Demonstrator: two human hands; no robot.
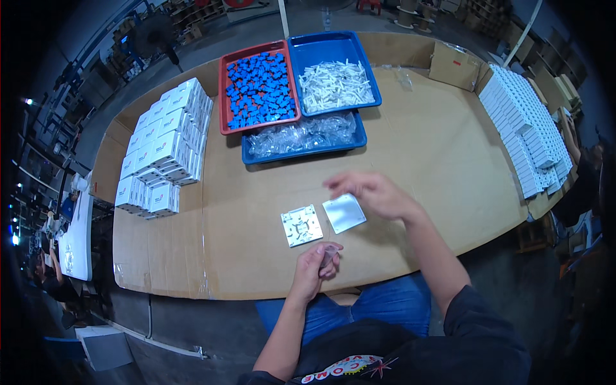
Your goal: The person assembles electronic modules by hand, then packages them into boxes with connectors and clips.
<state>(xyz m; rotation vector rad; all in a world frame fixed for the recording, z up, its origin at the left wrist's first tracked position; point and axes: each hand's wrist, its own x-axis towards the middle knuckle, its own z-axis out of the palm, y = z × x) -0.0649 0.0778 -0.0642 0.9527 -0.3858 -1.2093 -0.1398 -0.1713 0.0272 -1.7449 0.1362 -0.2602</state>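
My left hand [312, 269] is closed around a small clear plastic bag [330, 255] near the front edge of the table. Just beyond it lies a square white plate with clips and a cross-shaped recess [301, 226], its inner side up. To its right rests a smooth white square cover [344, 213], slightly turned. My right hand [372, 192] hovers over the far right corner of this cover, fingers stretched to the left and apart, with nothing visible in them. Its fingertips are a little blurred.
A red tray [222, 96] of blue plastic parts and a blue tray [372, 83] of white pieces stand at the back. A lower blue tray [308, 156] holds clear plastic bags. White boxes [163, 147] are stacked left, white plastic parts [523, 131] right, on the cardboard-covered table [256, 186].
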